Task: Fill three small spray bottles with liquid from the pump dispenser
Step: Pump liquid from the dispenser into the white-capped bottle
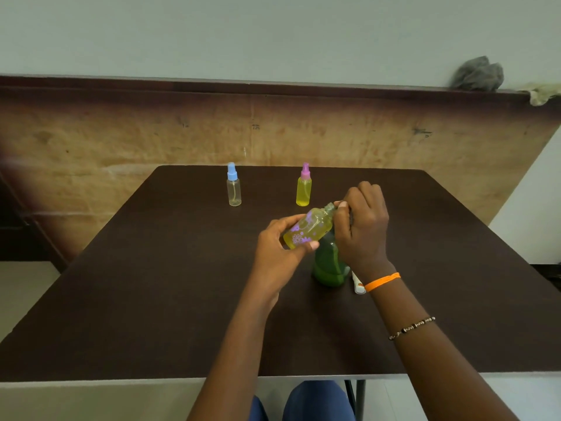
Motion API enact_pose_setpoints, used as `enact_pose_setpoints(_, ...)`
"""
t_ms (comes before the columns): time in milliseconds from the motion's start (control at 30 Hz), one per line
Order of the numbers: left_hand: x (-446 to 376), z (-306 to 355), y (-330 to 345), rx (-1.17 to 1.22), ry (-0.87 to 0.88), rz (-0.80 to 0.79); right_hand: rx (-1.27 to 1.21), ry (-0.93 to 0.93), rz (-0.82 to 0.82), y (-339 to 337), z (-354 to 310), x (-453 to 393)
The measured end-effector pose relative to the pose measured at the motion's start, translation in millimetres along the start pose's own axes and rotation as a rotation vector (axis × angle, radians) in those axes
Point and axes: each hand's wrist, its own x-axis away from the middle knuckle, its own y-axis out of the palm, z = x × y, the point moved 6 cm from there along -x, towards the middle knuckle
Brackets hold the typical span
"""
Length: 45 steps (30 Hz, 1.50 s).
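Note:
My left hand point(274, 247) grips a small clear bottle point(308, 227) with purple flower prints, tilted, its open neck pointing up and right, holding yellow liquid. My right hand point(362, 226) curls over the top of the green pump dispenser point(329, 264), fingers at the small bottle's neck; the pump head is hidden under the hand. At the far side of the dark table point(151, 299) stand a clear, empty-looking spray bottle with a blue cap point(233, 185) and a yellow-filled spray bottle with a pink cap point(304, 185), both upright.
A small white object point(358, 284) lies on the table just right of the dispenser, partly hidden by my right wrist. A brown board leans behind the table. A grey cloth point(478, 75) sits on the ledge at the upper right.

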Motion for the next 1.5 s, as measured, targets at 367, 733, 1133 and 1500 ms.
enact_pose_setpoints(367, 2, -4, 0, -0.024, -0.022, -0.004, -0.002, 0.015, 0.057, 4, -1, 5)
enact_pose_setpoints(733, -1, -4, 0, 0.006, 0.008, 0.001, -0.032, 0.086, 0.101, 3, 1, 9)
enact_pose_setpoints(1133, -5, -2, -1, 0.011, 0.023, -0.020, -0.111, 0.156, 0.137, -3, 1, 14)
enact_pose_setpoints(1500, -6, -5, 0, 0.053, 0.000, -0.024, -0.093, 0.149, 0.108, -1, 4, 8)
